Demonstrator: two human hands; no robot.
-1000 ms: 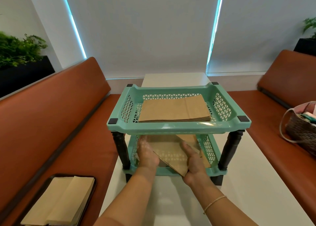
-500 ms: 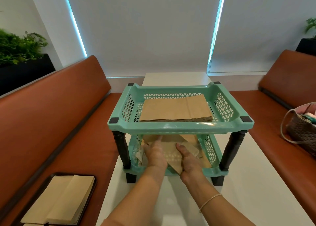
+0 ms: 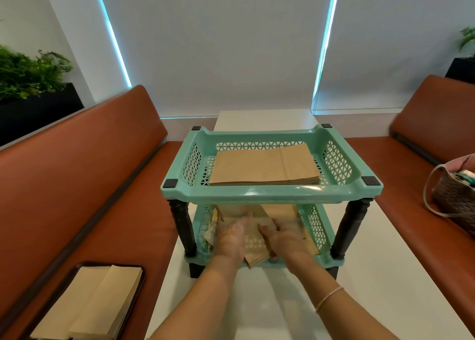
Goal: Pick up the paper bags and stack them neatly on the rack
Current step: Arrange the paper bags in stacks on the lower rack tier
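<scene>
Left hand (image 3: 231,239) flat on skewed paper bags (image 3: 253,252) in rack (image 3: 270,190) lower tier; right hand (image 3: 285,239) grasps them

White table with a two-tier rack, benches either side

The green rack (image 3: 272,190) stands on the white table (image 3: 385,275); a neat stack of paper bags (image 3: 264,168) lies in its top tier, loose bags (image 3: 280,212) in the lower. Left of the rack, a black tray (image 3: 133,288) of bags rests on the left bench (image 3: 108,226); right of it, a woven bag (image 3: 457,198) sits on the right bench (image 3: 401,170).

Rack (image 3: 272,193): glossy mint plastic. Paper bags (image 3: 264,167): matt brown paper. Benches (image 3: 77,175): smooth, probably leather.
</scene>
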